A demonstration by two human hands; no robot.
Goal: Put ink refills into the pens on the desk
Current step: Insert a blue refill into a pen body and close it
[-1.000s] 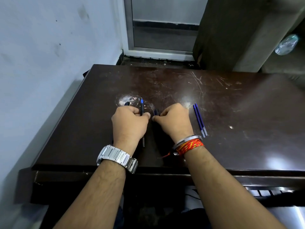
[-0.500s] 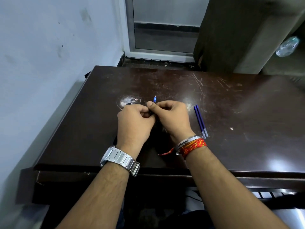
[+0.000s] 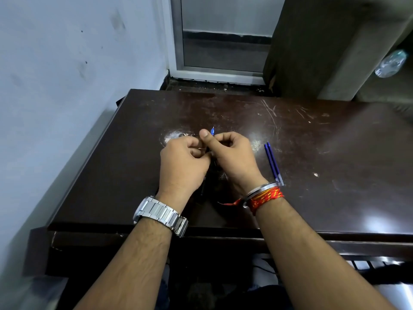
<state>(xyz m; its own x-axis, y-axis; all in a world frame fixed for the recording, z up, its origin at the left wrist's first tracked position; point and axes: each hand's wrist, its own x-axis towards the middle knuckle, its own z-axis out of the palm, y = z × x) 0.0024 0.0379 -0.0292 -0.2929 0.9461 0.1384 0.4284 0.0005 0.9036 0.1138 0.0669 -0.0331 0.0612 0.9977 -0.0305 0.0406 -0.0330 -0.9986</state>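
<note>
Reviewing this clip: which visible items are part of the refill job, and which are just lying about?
Part of the job:
- blue-tipped refill, pinched between left hand and right hand
- two spare blue refills lying on the desk
- dark pen on the desk, mostly hidden below the hands

Lying about:
- plastic bottle, far right

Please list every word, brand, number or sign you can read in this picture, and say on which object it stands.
None can be read. The silver metal wristwatch shows only its band, the two blue ink refills look plain, and the scratched dark brown wooden desk bears no print. Any label on the clear plastic bottle is too blurred.
</note>
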